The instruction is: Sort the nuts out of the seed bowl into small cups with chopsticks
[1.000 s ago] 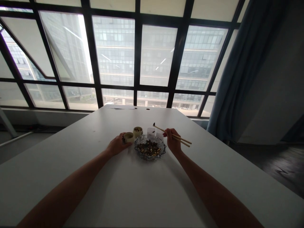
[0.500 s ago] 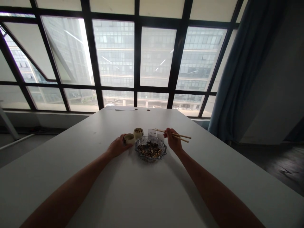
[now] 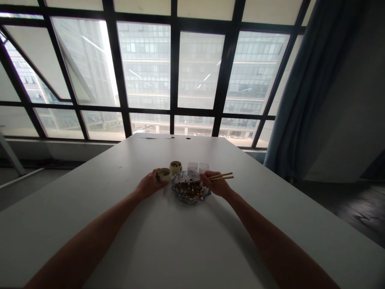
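Observation:
My left hand (image 3: 149, 183) is closed around a small pale cup (image 3: 164, 174), which stands on the table left of the glass bowl. My right hand (image 3: 217, 184) grips a pair of chopsticks (image 3: 221, 176), their tips reaching down into the bowl. The clear glass bowl (image 3: 190, 199) has a wavy rim and holds a mix of dark and tan pieces, perhaps nuts or seeds; single kinds are too small to tell. Just behind it, a second pale cup (image 3: 175, 167) contains some small pieces. Two clear cups (image 3: 193, 166) stand behind the bowl, near my right hand.
The white table (image 3: 126, 237) stretches away to a large window with dark frames (image 3: 173, 80). Sheets of paper (image 3: 155, 136) lie at its far end, near round dark holes (image 3: 188, 138). A blue curtain (image 3: 296, 96) hangs on the right.
My right hand has moved left and lower, bringing the chopstick tips from above the clear cups down into the glass bowl. My left hand stays on the pale cup.

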`<action>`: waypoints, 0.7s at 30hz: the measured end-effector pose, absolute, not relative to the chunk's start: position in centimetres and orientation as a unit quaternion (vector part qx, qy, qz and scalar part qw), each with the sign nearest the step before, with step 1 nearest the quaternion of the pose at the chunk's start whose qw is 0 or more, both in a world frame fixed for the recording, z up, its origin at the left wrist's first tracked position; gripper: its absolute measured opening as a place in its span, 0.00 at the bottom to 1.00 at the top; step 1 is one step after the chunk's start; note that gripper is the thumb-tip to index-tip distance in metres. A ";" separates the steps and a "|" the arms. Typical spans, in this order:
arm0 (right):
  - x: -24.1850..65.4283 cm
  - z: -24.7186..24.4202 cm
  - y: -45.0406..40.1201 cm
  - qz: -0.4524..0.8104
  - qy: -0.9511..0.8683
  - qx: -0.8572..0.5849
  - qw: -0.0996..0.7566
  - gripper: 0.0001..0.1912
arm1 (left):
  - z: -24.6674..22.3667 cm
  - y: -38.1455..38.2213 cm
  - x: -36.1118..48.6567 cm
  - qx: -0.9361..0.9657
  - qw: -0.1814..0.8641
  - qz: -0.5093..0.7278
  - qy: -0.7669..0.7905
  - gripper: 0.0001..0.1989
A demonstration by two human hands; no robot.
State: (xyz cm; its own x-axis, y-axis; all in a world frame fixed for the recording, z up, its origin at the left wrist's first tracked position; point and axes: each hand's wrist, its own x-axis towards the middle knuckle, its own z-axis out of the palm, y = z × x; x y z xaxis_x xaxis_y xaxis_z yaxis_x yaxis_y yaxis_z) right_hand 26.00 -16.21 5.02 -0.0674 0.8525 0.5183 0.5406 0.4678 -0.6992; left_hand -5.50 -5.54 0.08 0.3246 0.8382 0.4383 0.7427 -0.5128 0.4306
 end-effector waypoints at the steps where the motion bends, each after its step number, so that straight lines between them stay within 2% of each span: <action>1: 26.0 5.2 -16.4 0.197 -0.712 -0.482 0.472 0.23 | 0.1 -5.6 -5.5 0.811 0.076 0.314 0.488 0.37; 5: 26.3 5.9 -17.1 0.295 -0.666 -0.475 0.494 0.27 | 0.1 -5.6 -5.4 0.810 0.074 0.314 0.490 0.37; 10: 26.5 5.8 -17.1 0.228 -0.641 -0.488 0.546 0.29 | 0.0 -5.5 -5.4 0.810 0.071 0.320 0.487 0.37; 16: 26.6 5.7 -17.2 0.138 -0.690 -0.521 0.483 0.25 | 0.2 -5.6 -5.5 0.813 0.081 0.306 0.489 0.37; 21: 27.1 5.9 -17.0 0.216 -0.688 -0.511 0.468 0.25 | 0.1 -5.6 -5.4 0.812 0.080 0.302 0.493 0.37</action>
